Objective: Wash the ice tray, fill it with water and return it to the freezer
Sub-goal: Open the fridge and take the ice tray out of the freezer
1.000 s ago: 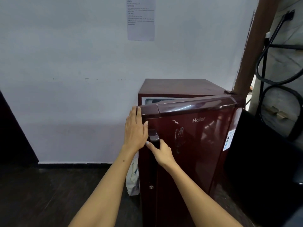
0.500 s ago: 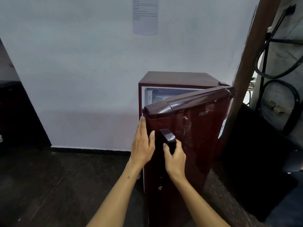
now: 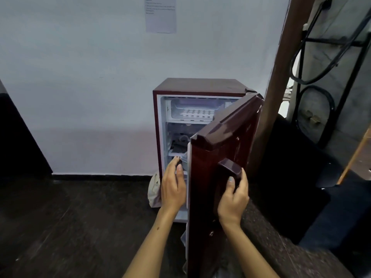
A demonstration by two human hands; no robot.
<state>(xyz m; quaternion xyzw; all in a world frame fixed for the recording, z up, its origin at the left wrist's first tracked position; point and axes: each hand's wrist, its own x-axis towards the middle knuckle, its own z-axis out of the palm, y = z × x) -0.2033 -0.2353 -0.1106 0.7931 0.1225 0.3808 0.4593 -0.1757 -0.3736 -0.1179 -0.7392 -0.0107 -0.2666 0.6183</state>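
- Dark floor (image 3: 60,227), pale wall (image 3: 80,87) with one paper notice (image 3: 161,16).
- One maroon fridge (image 3: 198,86), door (image 3: 220,157) open.
- One white ice tray (image 3: 196,113) in the top freezer compartment.
- Right hand (image 3: 233,199) grips the door handle (image 3: 229,169); left hand (image 3: 173,187), fingers straight, at the door's edge.

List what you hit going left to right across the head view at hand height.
White bag on the floor → left hand at the door's inner edge → fridge door → right hand gripping the door handle → dark seat.
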